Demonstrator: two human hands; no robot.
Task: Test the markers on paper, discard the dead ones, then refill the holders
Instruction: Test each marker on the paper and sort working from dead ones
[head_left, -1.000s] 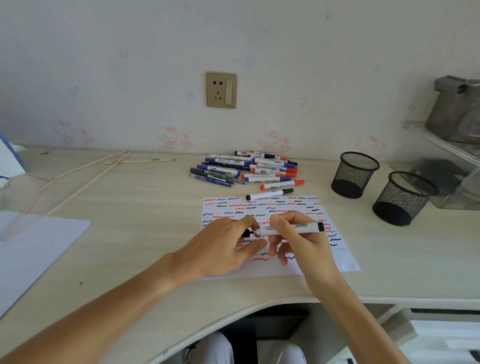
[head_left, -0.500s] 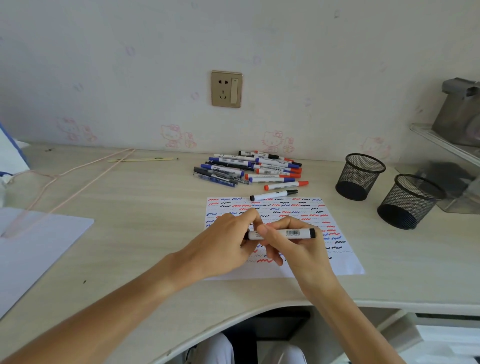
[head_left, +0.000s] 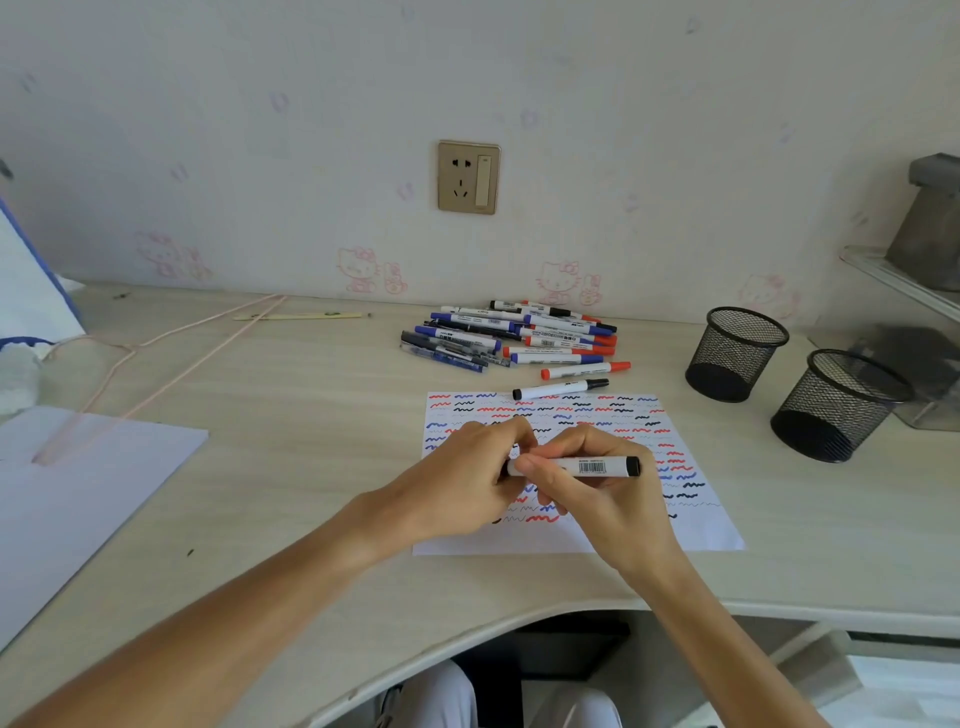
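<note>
A white marker with a black end (head_left: 592, 466) lies level between both hands above the test paper (head_left: 691, 525), which is covered in red, blue and black squiggles. My right hand (head_left: 597, 499) grips the marker's barrel. My left hand (head_left: 467, 483) pinches its left end, where the cap is hidden by my fingers. A pile of several markers (head_left: 514, 338) lies behind the paper. A red-capped marker (head_left: 584, 370) and a black-capped marker (head_left: 561, 388) lie loose at the paper's far edge. Two black mesh holders (head_left: 735, 353) (head_left: 836, 405) stand on the right.
White sheets (head_left: 78, 499) lie at the desk's left edge, with a pink cord (head_left: 171, 358) and a pencil (head_left: 298, 315) behind them. A clear shelf with a grey object (head_left: 930, 228) rises at the far right. The desk's front edge curves inward near me.
The marker has shifted slightly left in my hands, and my left fingers have closed over its left end. My head has tilted a little, so the scene sits lower.
</note>
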